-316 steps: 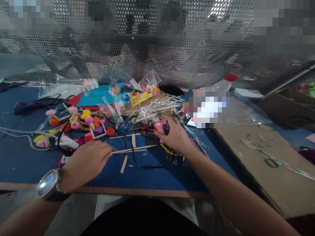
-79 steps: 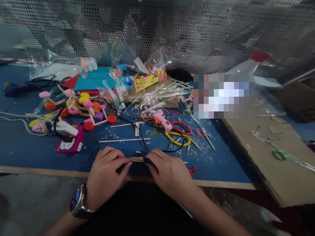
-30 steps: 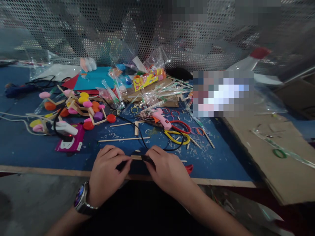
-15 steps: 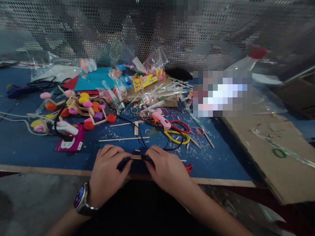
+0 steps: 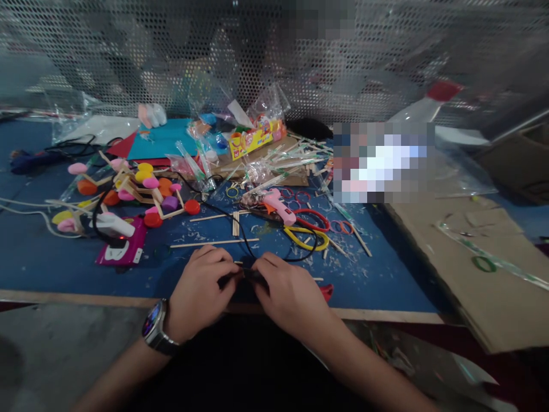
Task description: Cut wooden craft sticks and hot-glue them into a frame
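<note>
Near the table's front edge, my left hand (image 5: pixel 206 285) and my right hand (image 5: pixel 285 289) meet with fingertips almost touching. Both are closed in a pinch on a short wooden stick (image 5: pixel 246 273), which the fingers now hide almost wholly. Something dark shows at the fingers of each hand; its kind cannot be made out. A red object (image 5: pixel 327 292) lies beside my right wrist, partly covered. Just beyond the hands are a long thin stick (image 5: pixel 214 243) and a small bundle of sticks (image 5: pixel 235 224).
A pink glue gun (image 5: pixel 278 207) and yellow-handled scissors (image 5: pixel 306 238) lie beyond my right hand, with a black cable looping around. At left are a purple power strip (image 5: pixel 124 246) and a stick model with coloured clay lumps (image 5: pixel 150 191). Cardboard (image 5: pixel 484 286) covers the right side.
My left hand has moved right, closing the gap to my right hand and covering the wooden stick that showed between them. My right hand has barely moved.
</note>
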`<state>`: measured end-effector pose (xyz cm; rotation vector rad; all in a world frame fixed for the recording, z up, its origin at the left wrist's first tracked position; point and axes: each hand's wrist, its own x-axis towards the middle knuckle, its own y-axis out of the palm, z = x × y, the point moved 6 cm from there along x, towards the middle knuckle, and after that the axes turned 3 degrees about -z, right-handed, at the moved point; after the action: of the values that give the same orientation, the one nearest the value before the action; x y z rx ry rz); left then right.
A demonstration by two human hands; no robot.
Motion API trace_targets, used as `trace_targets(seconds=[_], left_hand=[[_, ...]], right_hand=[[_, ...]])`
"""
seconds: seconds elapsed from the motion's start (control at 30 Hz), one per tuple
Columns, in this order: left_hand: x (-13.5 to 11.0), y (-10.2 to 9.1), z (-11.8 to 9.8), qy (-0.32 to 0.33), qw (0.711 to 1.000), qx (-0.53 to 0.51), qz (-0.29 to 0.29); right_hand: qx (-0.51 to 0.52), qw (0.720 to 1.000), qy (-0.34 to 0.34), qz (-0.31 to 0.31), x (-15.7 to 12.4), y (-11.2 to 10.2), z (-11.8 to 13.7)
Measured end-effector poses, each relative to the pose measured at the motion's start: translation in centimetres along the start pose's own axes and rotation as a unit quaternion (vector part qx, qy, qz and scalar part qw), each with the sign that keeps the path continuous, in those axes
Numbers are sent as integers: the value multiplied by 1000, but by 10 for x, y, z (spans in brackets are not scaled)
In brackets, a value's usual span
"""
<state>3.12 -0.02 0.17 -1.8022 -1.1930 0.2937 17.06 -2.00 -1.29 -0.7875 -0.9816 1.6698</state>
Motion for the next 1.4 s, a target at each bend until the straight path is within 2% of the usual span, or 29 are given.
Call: trace_targets(seconds=[0.1, 0.17, 0.27, 0.33, 0.4, 0.5, 0.6, 0.7, 0.77, 0.87, 0.93, 1.03, 1.13, 1.2, 1.3, 1.4], left_hand=[[0, 1, 1, -13, 1000, 1, 8], [0, 1, 2, -24, 1000, 0, 12], [0, 1, 2, -29, 999, -11, 18], [-1, 1, 2, -24, 999, -17, 16], [-1, 1, 3, -20, 1000, -17, 10], [-1, 2, 3, -16, 1000, -12, 7], [0, 1, 4, -21, 1000, -9, 10], [1, 1, 4, -29, 999, -5, 24], [0, 2, 3, -26, 999, 0, 27], [-1, 2, 2, -12, 1000, 3, 17], [-2, 3, 3, -10, 1000, 4, 13], [-3, 4, 4, -10, 1000, 4, 11], [-3, 4, 3, 1, 1000, 13, 11], [-3, 5, 2, 11, 1000, 23, 13], [-3, 5, 1, 17, 999, 29, 17], [-4, 4, 1, 18, 999, 28, 16]], right_hand=[[64, 997, -27, -38, -2, -11, -1], [138, 984, -59, -93, -8, -28, -2], [236, 944, -102, -208, -24, -55, -8], [296, 912, -107, -262, -36, -62, -15], [332, 898, -105, -268, -43, -59, -20], [332, 901, -86, -266, -46, -49, -27], [253, 923, -45, -286, -44, -41, -34], [159, 939, -37, -303, -40, -32, -37], [131, 932, -29, -338, -40, -28, -41], [198, 905, -36, -374, -43, -21, -45], [262, 886, -55, -378, -47, -19, -45], [342, 873, -53, -345, -55, -18, -42], [469, 830, -21, -300, -63, -19, -41], [530, 809, -25, -253, -65, -19, -36], [533, 819, -30, -209, -62, -18, -29], [501, 835, -27, -227, -57, -19, -29]])
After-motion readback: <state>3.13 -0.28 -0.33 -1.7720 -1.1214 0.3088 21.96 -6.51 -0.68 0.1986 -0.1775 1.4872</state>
